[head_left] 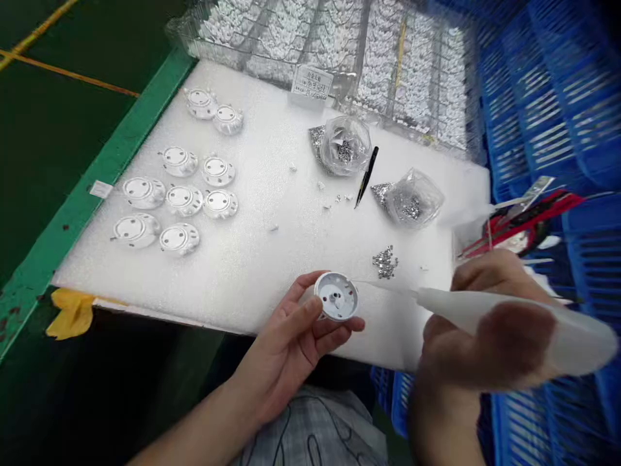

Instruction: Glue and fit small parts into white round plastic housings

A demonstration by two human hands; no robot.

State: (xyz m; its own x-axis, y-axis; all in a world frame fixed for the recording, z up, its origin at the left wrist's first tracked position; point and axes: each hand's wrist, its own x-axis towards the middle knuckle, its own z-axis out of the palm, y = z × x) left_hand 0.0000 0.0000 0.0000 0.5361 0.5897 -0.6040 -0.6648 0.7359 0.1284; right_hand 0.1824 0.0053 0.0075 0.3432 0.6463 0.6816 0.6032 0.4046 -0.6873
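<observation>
A round white plastic housing (pixel 338 296) is gripped in my left hand (pixel 295 330), its hollow side turned up, showing small holes and a post in the middle. My right hand (pixel 480 323), somewhat blurred, is closed around a translucent squeeze bottle (pixel 572 333) with a reddish-brown content or patch. The bottle's thin nozzle points left, its tip close to the housing's right rim; whether it touches I cannot tell. Just above on the white foam sheet (pixel 262 259) lies a small heap of metal pins (pixel 385 262).
Several white round housings (pixel 184 200) stand at the left. Two open plastic bags of metal parts (pixel 347 149) (pixel 412 200) and black tweezers (pixel 367 177) lie farther back. Behind are a clear tray of white parts (pixel 334 32) and a label card (pixel 312 83). Blue crates (pixel 548 97) flank the right.
</observation>
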